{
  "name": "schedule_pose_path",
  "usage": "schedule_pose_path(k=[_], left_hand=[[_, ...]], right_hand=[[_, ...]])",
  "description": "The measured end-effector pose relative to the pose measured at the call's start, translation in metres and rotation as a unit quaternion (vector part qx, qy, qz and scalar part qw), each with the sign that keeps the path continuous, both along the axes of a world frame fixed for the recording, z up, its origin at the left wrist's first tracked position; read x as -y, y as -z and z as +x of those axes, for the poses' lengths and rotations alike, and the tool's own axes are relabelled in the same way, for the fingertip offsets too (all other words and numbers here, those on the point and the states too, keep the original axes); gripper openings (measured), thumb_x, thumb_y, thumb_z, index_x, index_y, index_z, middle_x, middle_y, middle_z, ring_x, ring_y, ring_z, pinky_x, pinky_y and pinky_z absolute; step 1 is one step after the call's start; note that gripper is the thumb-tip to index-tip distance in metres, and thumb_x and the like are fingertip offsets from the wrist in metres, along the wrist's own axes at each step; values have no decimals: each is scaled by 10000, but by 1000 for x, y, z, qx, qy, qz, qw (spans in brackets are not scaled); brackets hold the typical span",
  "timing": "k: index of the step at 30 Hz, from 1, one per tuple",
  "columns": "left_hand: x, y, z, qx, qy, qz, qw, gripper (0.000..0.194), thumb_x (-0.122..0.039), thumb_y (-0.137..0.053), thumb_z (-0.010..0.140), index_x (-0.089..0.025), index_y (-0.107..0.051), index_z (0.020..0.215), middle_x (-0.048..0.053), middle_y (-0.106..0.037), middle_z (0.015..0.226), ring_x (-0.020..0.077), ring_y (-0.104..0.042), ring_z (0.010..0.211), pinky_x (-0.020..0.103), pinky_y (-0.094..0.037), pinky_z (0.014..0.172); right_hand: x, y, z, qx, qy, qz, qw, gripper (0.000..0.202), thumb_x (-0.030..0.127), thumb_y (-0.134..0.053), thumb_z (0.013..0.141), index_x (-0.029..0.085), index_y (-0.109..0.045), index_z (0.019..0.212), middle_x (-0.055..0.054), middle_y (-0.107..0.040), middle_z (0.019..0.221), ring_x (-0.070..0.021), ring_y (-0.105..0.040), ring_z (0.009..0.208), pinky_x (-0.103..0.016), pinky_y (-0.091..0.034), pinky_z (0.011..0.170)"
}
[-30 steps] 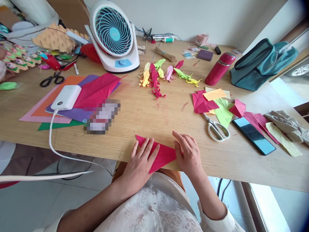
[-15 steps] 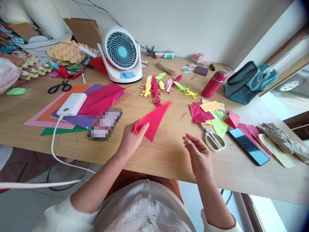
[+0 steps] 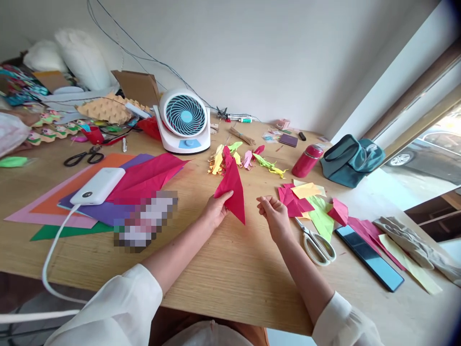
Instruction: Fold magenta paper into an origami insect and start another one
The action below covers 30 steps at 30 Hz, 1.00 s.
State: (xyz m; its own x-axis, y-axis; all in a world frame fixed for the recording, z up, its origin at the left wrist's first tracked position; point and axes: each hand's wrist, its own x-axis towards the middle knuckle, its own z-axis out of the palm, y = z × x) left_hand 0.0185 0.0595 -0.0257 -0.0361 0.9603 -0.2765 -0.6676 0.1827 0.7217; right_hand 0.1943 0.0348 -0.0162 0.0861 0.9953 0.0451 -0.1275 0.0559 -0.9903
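My left hand [image 3: 217, 210] pinches a folded triangle of red paper [image 3: 234, 194] between thumb and fingers, holding it up above the table with its long point upward. To the right of it, my right hand [image 3: 275, 216] is raised with thumb and fingertips drawn together. I see nothing between those fingers, and they are apart from the paper. Behind the red triangle lie small cut paper figures [image 3: 216, 161] in yellow, red, pink and green. White-handled scissors [image 3: 319, 247] lie right of my right hand, below a pile of folded paper pieces [image 3: 320, 211].
Flat coloured sheets [image 3: 46, 204] lie at left under a white power bank [image 3: 98, 186], near a blurred-out phone [image 3: 146, 222]. A fan [image 3: 185, 117] stands behind. At right are a red flask [image 3: 307, 161], a teal bag [image 3: 347, 166], a phone [image 3: 370, 257] and cloth [image 3: 405, 240].
My left hand has moved right and turned the red paper more upright. My right hand has come left, closer to the paper, its fingers curled tighter. The view has tilted up.
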Motion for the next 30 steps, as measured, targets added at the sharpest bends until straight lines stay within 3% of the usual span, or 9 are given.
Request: schedule_pose_path(k=[4, 8, 12, 17, 23, 30], left_hand=[[8, 9, 4, 8, -4, 9, 1000, 349, -193, -882, 601, -146, -720, 906, 63, -785, 879, 183, -731, 785, 300, -598, 749], [19, 8, 8, -2, -1, 24, 1000, 383, -230, -903, 578, -137, -720, 902, 48, -781, 877, 181, -722, 826, 301, -571, 817], [24, 10, 9, -37, 4, 44, 998, 381, -256, -905, 580, -135, -728, 895, 46, -777, 851, 182, -708, 793, 306, -563, 799], [22, 16, 4, -102, 26, 68, 992, 338, -332, -881, 630, -149, -743, 878, 26, -767, 797, 168, -692, 741, 305, -556, 777], [18, 16, -6, -163, 72, 84, 981, 319, -353, -870, 652, -156, -758, 876, 9, -754, 751, 160, -682, 707, 314, -546, 793], [12, 3, -28, -196, 195, 99, 956, 370, -363, -877, 642, -137, -773, 916, 73, -783, 853, 214, -718, 806, 353, -549, 846]], right_hand=[[11, 19, -5, 27, -18, -14, 999, 424, 586, -706, 773, 167, -730, 836, -23, -657, 712, -126, -541, 606, -267, -451, 608], [23, 17, -8, 65, -90, -13, 994, 429, 602, -631, 841, 188, -717, 910, -27, -670, 783, -162, -589, 696, -277, -482, 666], [26, 17, -12, 76, -150, -12, 986, 410, 597, -673, 813, 187, -683, 820, -5, -633, 721, -152, -551, 667, -264, -449, 640], [21, 30, -11, 67, -127, -36, 989, 463, 634, -713, 748, 188, -605, 688, 30, -514, 585, -105, -384, 528, -245, -306, 505], [16, 35, -2, 73, -92, 1, 993, 424, 609, -649, 820, 197, -608, 726, 8, -548, 647, -132, -445, 600, -265, -380, 581], [16, 31, 2, 135, -84, 53, 986, 396, 558, -609, 872, 197, -598, 710, 16, -487, 621, -135, -419, 605, -268, -350, 577]])
